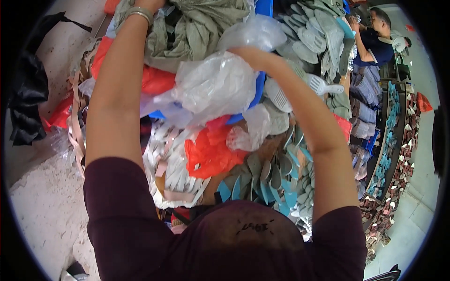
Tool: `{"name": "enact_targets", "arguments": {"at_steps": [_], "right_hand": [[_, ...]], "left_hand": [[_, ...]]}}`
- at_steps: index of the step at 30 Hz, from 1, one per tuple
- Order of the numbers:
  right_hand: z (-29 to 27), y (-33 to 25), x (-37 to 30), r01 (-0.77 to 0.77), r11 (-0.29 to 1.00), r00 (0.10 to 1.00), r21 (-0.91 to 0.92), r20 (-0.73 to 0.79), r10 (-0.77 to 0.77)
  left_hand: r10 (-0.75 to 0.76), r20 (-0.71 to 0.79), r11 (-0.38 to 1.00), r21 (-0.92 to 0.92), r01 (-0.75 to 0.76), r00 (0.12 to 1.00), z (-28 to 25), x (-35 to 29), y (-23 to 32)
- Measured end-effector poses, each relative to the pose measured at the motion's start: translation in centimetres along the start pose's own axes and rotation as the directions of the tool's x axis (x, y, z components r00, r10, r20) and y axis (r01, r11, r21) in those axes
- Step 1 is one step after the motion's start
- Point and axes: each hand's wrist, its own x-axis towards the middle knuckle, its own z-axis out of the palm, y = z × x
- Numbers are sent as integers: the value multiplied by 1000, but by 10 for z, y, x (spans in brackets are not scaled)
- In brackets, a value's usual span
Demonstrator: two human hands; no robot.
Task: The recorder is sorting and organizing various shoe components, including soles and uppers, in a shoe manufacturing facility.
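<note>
Fingers of the right hand (243, 50): hidden inside crumpled clear plastic; spread or pinching cannot be told. The hand is buried in a clear plastic bag (213, 86) holding pale insoles, which lies on top of the heap, over a blue crate edge (257, 93).

Fingers of the left hand (149, 3): out of view past the top of the picture; state cannot be told. A silver bangle (139, 13) sits at the wrist, above a grey-green cloth sack (197, 28).

Below the bag: an orange plastic bag (211, 152), loose grey and teal insoles (276, 173), white insoles (173, 159). Both arms wear maroon sleeves (117, 206).

Far right: another person (377, 40) stands beside stacked insoles (365, 93). Left: bare concrete floor (42, 201).
</note>
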Motion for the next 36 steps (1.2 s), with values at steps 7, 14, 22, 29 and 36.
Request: {"name": "enact_targets", "arguments": {"at_steps": [7, 14, 22, 29, 36], "right_hand": [[30, -146, -195, -188, 941, 970, -282, -201, 134], [176, -65, -223, -91, 835, 942, -543, -320, -105], [141, -91, -218, -146, 931, 889, -334, -458, -25], [186, -69, -172, -216, 587, 965, -780, -78, 251], [112, -168, -174, 93, 937, 700, -338, -647, -303]], "left_hand": [[358, 64, 918, 159, -364, 932, -65, -54, 8], [198, 77, 957, -229, -176, 977, -140, -124, -19], [485, 319, 866, -305, -396, 814, -26, -472, -87], [386, 344, 899, -349, -265, 856, 17, -497, -69], [443, -250, 848, -194, -493, 861, -68, -374, -61]]}}
